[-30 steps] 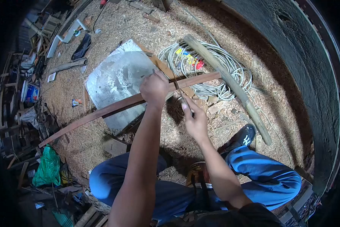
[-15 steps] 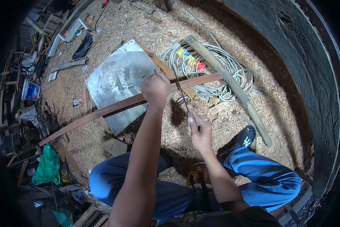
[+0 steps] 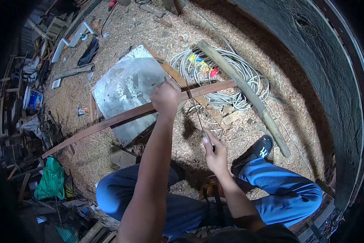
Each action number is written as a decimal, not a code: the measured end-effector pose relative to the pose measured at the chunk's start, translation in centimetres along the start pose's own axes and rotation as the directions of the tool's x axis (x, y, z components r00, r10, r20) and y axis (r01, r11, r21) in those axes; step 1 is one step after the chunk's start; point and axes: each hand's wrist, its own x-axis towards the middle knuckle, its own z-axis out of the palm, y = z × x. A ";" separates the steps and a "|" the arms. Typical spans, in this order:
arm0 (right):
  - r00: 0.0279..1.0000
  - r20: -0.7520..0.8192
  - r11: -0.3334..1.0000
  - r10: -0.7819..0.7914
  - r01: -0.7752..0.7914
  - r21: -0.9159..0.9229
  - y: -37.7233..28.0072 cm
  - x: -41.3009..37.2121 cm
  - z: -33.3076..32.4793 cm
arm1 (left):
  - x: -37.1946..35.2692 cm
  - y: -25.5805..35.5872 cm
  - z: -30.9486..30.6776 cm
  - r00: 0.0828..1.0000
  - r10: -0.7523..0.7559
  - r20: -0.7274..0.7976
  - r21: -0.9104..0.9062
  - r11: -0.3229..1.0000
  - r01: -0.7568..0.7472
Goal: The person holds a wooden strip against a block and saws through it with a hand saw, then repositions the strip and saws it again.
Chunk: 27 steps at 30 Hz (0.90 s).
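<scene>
A long reddish wooden strip point(image 3: 125, 116) slants across the middle, over a flat grey metal-faced board. My left hand point(image 3: 166, 96) is closed round it, right of its middle. In my right hand point(image 3: 216, 150) is the handle of a saw point(image 3: 199, 114), its thin blade seen nearly edge-on. The blade crosses the strip just right of my left fist and points away from me. The strip's right end overlaps a round wooden pole in this view.
The metal-faced board point(image 3: 129, 83) lies under the strip. Beyond it are a coil of grey cable point(image 3: 190, 67) and the pole point(image 3: 247, 91). Wood shavings cover the floor. Scrap wood and a green plastic bag point(image 3: 50, 180) are at left; a dark curved wall point(image 3: 311, 52) rises at right.
My right hand has drawn the saw slightly toward me. My left hand keeps its hold on the strip.
</scene>
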 end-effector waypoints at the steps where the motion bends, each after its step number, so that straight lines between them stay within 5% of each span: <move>1: 1.000 -0.004 1.000 0.013 -0.013 -0.004 0.3 -0.4 -0.1 | 0.1 0.0 0.2 1.000 -0.002 -0.003 -0.003 1.000 0.002; 5: 0.997 0.079 1.000 0.014 -0.012 -0.018 -1.0 4.4 0.8 | 0.2 0.2 0.0 1.000 0.013 -0.006 -0.001 1.000 -0.013; 15: 0.998 0.048 0.998 0.051 -0.053 0.036 0.4 0.5 -0.3 | 0.1 0.0 0.4 1.000 -0.002 -0.015 0.022 1.000 0.003; 16: 0.998 -0.018 0.997 -0.067 0.066 -0.051 0.4 1.8 0.3 | 0.0 0.2 0.2 1.000 -0.009 -0.011 0.018 1.000 0.009; 19: 0.999 0.011 0.998 -0.053 0.053 -0.041 -0.9 7.0 2.0 | -0.1 0.4 -0.2 0.999 -0.010 0.030 0.055 0.998 0.008; 23: 0.995 0.002 0.995 -0.097 0.097 -0.007 -0.4 5.7 2.1 | 0.1 0.2 -0.1 1.000 0.007 0.002 0.018 1.000 -0.007; 27: 0.999 0.024 0.999 0.027 -0.027 0.025 0.1 0.7 -0.3 | 0.1 0.1 -0.2 0.999 0.032 -0.018 -0.001 1.000 -0.032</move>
